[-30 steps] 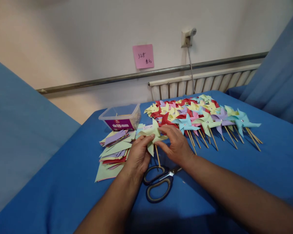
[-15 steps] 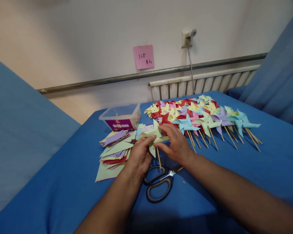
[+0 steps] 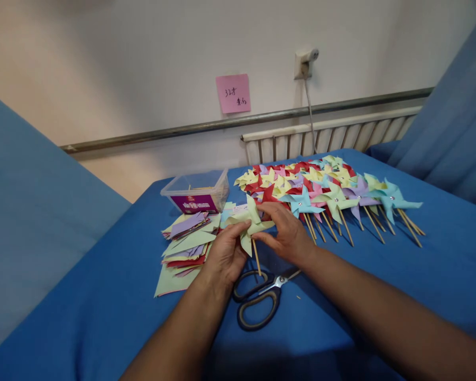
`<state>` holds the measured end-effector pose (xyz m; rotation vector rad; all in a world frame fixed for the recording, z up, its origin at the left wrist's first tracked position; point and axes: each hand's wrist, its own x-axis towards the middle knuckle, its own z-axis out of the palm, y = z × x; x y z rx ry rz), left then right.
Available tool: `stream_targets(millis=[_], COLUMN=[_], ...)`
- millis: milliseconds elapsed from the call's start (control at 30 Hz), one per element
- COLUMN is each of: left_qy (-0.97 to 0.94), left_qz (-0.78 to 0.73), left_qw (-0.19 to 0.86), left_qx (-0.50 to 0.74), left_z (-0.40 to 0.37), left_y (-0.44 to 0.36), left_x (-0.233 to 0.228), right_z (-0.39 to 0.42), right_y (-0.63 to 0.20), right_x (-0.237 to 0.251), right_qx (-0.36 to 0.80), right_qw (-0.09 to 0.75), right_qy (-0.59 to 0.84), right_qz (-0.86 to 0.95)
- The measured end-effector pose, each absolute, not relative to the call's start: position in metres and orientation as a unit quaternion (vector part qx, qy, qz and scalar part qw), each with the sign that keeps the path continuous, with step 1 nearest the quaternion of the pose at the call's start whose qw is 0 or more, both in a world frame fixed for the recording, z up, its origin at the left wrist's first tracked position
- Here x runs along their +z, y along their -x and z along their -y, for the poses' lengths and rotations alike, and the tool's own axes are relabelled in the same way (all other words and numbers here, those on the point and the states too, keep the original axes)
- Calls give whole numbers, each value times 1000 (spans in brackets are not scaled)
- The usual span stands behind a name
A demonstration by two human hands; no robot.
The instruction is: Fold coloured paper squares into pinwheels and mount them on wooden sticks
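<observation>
Between both hands, over the blue cloth, is a pale green paper pinwheel [image 3: 254, 226] with a thin wooden stick [image 3: 256, 258] slanting down from it. My left hand [image 3: 229, 254] is closed on its left side, thumb pressed against the paper near the centre. On the right side, my right hand [image 3: 284, 233] pinches the pinwheel with thumb and fingers at the blades; part of the paper lies behind the fingers. Dark-handled scissors [image 3: 259, 299] lie just below the hands, slightly spread, the blades pointing right and partly under my right forearm.
Many finished paper pinwheels [image 3: 337, 198] lie in rows at the back right. Stacked coloured paper pieces [image 3: 188, 248] sit to the left. Behind them stands a clear plastic box [image 3: 196, 193] with sticks inside. The wall carries a pipe, a radiator [image 3: 333, 132] and a plugged socket [image 3: 304, 63].
The pinwheel has turned very slightly in my hands, its blades shifting a little. Both hands keep nearly the same place and hold.
</observation>
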<state>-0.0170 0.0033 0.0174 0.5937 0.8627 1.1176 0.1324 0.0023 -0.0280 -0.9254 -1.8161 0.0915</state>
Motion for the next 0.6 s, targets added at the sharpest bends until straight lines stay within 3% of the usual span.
stream_targets(millis=[600], left_qy=[-208], left_qz=[-407], left_qw=[741], left_qx=[491], left_z=[-6], left_y=[18], left_x=[15], right_z=[-5], right_y=[-134], right_x=[-28], right_qx=[60], right_qw=[528], right_qy=[390], right_qz=[752])
